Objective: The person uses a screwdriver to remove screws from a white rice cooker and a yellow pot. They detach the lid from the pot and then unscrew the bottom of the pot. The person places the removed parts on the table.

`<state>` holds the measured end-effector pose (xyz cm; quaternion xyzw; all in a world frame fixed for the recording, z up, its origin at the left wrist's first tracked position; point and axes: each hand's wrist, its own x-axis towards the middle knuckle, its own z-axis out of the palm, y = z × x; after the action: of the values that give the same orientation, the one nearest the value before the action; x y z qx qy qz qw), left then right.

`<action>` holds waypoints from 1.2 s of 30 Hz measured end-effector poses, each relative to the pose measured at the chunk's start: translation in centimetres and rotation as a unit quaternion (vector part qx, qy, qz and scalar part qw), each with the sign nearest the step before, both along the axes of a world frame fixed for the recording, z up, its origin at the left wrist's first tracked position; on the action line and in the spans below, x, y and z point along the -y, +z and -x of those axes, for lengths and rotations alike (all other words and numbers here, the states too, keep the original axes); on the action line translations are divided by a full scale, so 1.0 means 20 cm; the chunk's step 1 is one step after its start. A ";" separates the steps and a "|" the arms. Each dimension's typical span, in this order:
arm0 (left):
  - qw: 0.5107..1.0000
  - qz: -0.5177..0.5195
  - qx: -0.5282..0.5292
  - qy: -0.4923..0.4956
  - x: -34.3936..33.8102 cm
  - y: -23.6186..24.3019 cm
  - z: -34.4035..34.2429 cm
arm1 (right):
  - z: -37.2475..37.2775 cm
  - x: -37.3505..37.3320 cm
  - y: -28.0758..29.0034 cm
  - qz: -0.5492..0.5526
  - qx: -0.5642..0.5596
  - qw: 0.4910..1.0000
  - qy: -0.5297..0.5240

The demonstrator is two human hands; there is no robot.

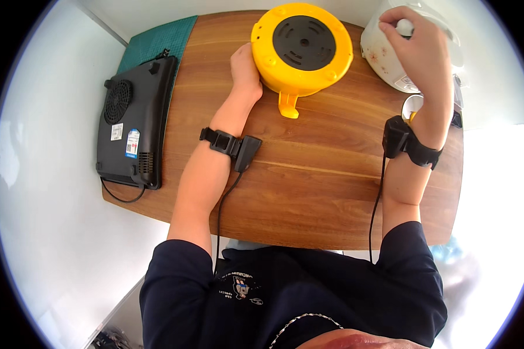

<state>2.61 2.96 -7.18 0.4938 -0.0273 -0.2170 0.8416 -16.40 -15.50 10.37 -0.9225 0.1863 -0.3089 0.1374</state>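
A round yellow appliance with a black slotted disc in its middle is at the far side of the table, its disc face turned toward me. My left hand is closed against its left side, with most of the fingers hidden behind it. A yellow hook-shaped tab juts from the appliance's near edge. At the far right, my right hand is closed, thumb and fingers around a round white knob. That knob is above a white rice cooker with a floral print, partly covered by the hand and forearm.
An upside-down black induction cooker with a cord lies at the table's left, partly over a green cutting mat. A small white-rimmed round item is half hidden by my right wrist. White walls stand behind and left of the wooden table.
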 end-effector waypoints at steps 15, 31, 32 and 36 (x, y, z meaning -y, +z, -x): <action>0.997 0.000 0.014 0.071 -0.01 -0.01 -0.04 | -0.18 0.10 -0.35 0.012 -0.167 0.984 0.054; 0.998 0.022 0.051 0.040 0.00 -0.03 -0.03 | -0.28 0.29 -0.65 -0.015 -0.266 0.959 0.094; 0.998 0.019 0.048 0.040 0.00 -0.03 -0.03 | -0.26 0.27 -0.60 -0.009 -0.241 0.966 0.088; 0.998 0.003 0.039 0.048 -0.01 -0.03 -0.04 | -0.17 0.19 -0.38 0.020 -0.130 0.987 0.089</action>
<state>3.38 3.10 -7.78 0.5001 -0.0368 -0.1571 0.8508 -12.97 -19.28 2.73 -0.9704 0.1133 -0.1764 0.1202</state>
